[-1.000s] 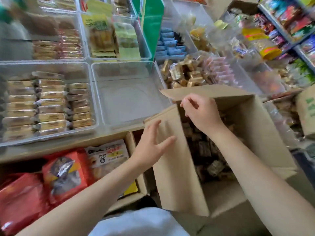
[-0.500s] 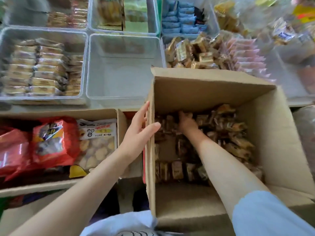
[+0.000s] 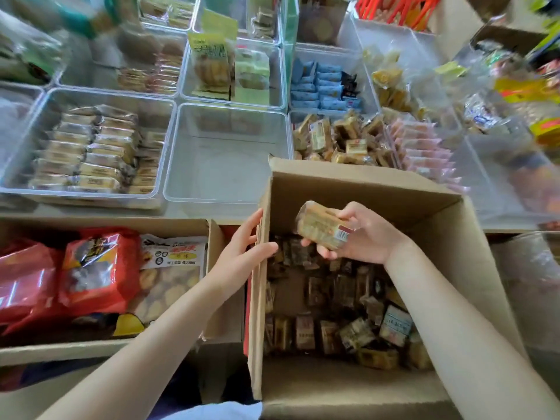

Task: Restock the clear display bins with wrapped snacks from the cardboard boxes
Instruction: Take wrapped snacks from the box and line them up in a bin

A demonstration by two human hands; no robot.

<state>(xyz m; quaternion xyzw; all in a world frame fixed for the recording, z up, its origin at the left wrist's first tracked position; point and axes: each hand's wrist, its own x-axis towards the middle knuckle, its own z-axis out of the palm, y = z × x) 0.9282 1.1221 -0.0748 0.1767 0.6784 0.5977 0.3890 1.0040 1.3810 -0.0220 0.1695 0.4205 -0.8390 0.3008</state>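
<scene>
An open cardboard box point(image 3: 357, 189) stands in front of me with several small wrapped snacks point(image 3: 339, 322) on its bottom. My right hand point(image 3: 363, 234) is raised inside the box and grips a tan wrapped snack point(image 3: 321, 224). My left hand point(image 3: 242, 253) holds the box's left wall, thumb inside and fingers outside. Just beyond the box sits an empty clear bin point(image 3: 224, 153). To its right, a bin of similar tan snacks point(image 3: 339, 137) is partly filled.
A second cardboard box point(image 3: 209, 268) at the left holds red bags and a cookie bag. A clear bin of wrapped bars point(image 3: 91, 150) sits at the far left. More bins with blue, pink and yellow packs fill the back and right.
My right hand has risen from the snacks on the box's bottom and now holds one wrapped snack. The left hand stays on the box wall. The view has tilted up.
</scene>
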